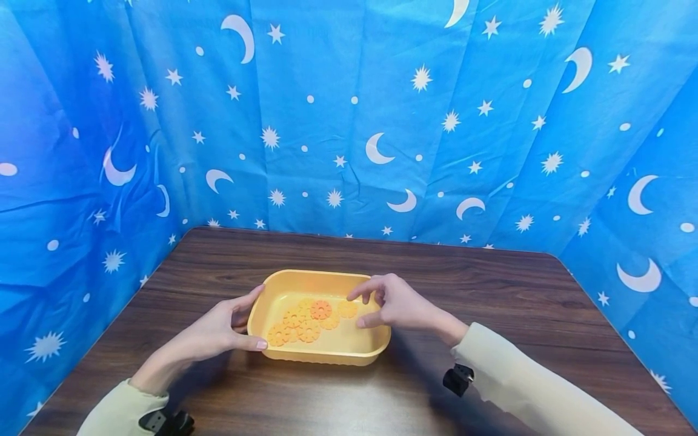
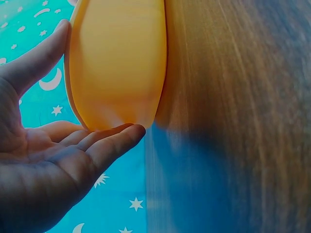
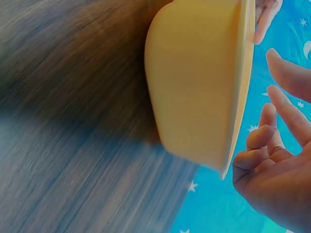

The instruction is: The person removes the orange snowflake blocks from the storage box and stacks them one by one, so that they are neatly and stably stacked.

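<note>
Yellow rounded-rectangular tray point(image 1: 349, 340), looks like plastic, sits flat on the dark wood-grain bench point(image 1: 469, 272), long side facing the person. Square-on like that, both ends come within easy reach, one per hand.

Left hand point(image 1: 220, 324) is spread wide across the tray's left end: thumb at the near corner, fingers at the far one, palm off the wall. In the left wrist view the fingers look nearly straight along the outer end wall. My read: a light steadying hold, just enough to stop the tray sliding while leaving the inside uncovered.

Right hand point(image 1: 406, 303) is over the right end, thumb and index apart by a moderate gap, other fingers curled in. Nothing visible between the tips. Right wrist view puts them above the rim line, so I'd call it hovering, coming in from the side and leaving the pile in plain sight.

Contents: thin notched discs, flower-shaped, yellow-orange. Most overlap in a loose pile point(image 1: 294, 317) on the tray floor, left of centre; one darker orange disc point(image 1: 320, 309) lies at the pile's right side. A paler yellow-orange disc point(image 1: 347, 310) sits furthest right, just below the right index tip. Being at the edge, it's probably the easiest to get at. Exact count unclear because of the overlap.
</note>
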### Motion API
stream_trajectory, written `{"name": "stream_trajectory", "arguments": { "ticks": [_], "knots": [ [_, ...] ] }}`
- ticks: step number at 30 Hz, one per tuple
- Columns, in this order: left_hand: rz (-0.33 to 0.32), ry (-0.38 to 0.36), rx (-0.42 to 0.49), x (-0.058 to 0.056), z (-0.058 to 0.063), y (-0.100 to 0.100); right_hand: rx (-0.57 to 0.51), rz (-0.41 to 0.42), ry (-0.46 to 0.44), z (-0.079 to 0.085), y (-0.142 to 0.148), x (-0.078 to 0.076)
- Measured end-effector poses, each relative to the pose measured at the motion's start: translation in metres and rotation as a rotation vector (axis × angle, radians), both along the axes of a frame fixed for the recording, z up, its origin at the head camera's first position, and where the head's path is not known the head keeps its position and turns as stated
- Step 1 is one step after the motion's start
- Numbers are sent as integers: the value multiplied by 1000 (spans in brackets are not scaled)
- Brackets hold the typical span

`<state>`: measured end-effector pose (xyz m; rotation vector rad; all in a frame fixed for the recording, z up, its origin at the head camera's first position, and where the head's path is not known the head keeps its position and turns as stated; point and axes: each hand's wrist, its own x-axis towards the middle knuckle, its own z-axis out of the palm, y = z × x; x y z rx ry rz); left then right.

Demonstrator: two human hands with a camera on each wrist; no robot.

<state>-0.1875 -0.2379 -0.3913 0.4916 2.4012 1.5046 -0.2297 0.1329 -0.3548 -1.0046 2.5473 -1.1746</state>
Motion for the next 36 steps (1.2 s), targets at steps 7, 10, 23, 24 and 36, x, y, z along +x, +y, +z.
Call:
{"name": "stream_trajectory", "arguments": {
  "ticks": [7, 10, 23, 24, 36],
  "knots": [
    [18, -18, -8, 0, 1, 0, 11, 52, -7, -2, -21, -3],
    [23, -17, -8, 0, 1, 0, 4, 67, -9, -6, -28, -5],
    [3, 0, -12, 1, 4, 2, 29, 98, -32, -21, -51, -9],
    [4, -2, -11, 1, 4, 2, 25, 104, -34, -21, -52, -9],
    [-4, 3, -7, 1, 4, 2, 66, 93, -84, -33, -63, -20]
  ]
}}
